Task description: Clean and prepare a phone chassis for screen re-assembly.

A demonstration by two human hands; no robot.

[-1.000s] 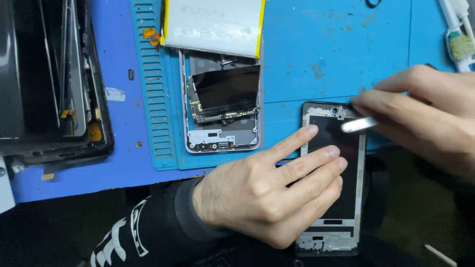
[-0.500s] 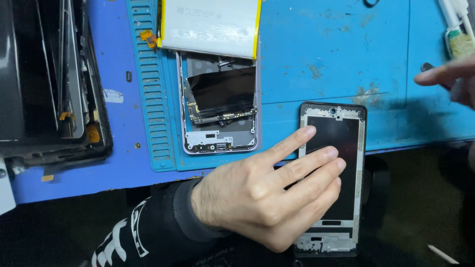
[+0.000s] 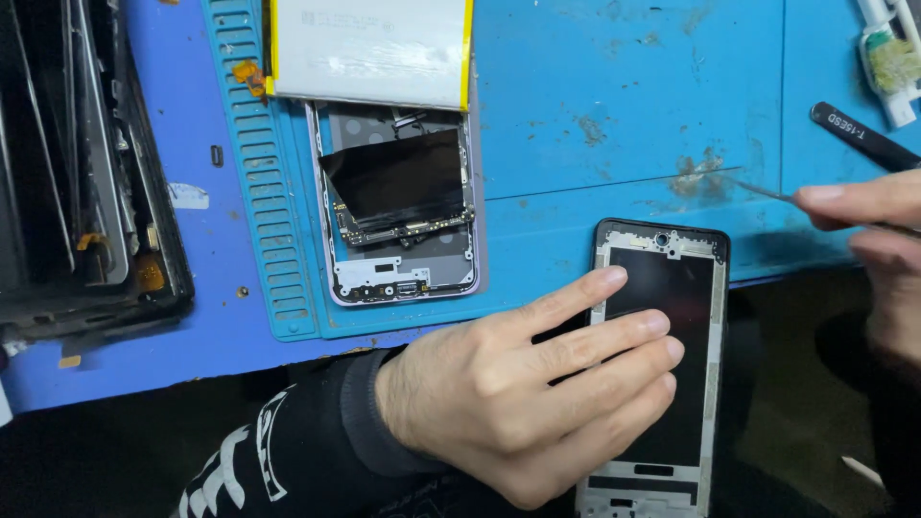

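Black glass and pale metal lie under my left hand: it rests flat, fingers spread and loosely straight, on the phone frame, the fingertips reaching onto its dark middle panel. The frame stands lengthwise away from me, its top end with the small round camera hole on the blue mat, its lower end hanging past the mat's front edge over the dark tabletop. My black sleeve with white lettering comes in from the lower left.

My right hand is off to the right of the frame, apart from it, near its upper corner. Thumb and forefinger are pinched narrowly on a thin pair of tweezers, whose fine point stretches leftward over a scuffed brown patch of the mat, above and to the right of the frame's top. A second, black-handled tool lies slantwise just beyond that hand.

Farther out, left of the frame and well clear of both hands, an opened phone lies on the mat with its circuit board showing and a dark sheet across it. A flat white battery with a yellow edge overlaps its far end. At the far left sits a dark stack of dismantled screens.
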